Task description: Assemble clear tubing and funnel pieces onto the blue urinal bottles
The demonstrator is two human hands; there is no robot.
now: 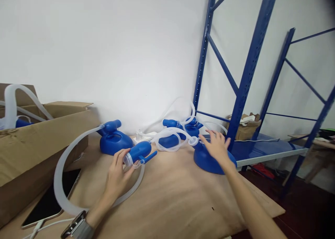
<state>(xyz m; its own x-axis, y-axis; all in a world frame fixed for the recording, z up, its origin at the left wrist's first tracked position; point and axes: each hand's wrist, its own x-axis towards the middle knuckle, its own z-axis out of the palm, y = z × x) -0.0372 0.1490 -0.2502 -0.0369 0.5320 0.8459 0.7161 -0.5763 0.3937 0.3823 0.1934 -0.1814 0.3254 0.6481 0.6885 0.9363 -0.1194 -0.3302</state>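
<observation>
My left hand (118, 172) is closed around the translucent collar of a blue urinal funnel (142, 150), which has a narrow blue side piece on a clear strap. A pale corrugated hose (59, 169) loops from a blue bottle (113, 144) at the back left and passes behind my left hand; its far end is hidden. On the right, my right hand (216, 146) has its fingers spread above another blue bottle (208, 160). Its thumb is beside a translucent round opening (193, 140) on a coiled hose (172, 130). Whether the palm touches the bottle is hidden.
A cardboard box (52, 127) holding more hoses stands on the left. Beside it lies a dark-screened tablet (49, 200) with a white cable. More blue bottles (170, 141) and a white power strip (141, 137) sit by the wall. Blue metal shelving (243, 74) rises at right.
</observation>
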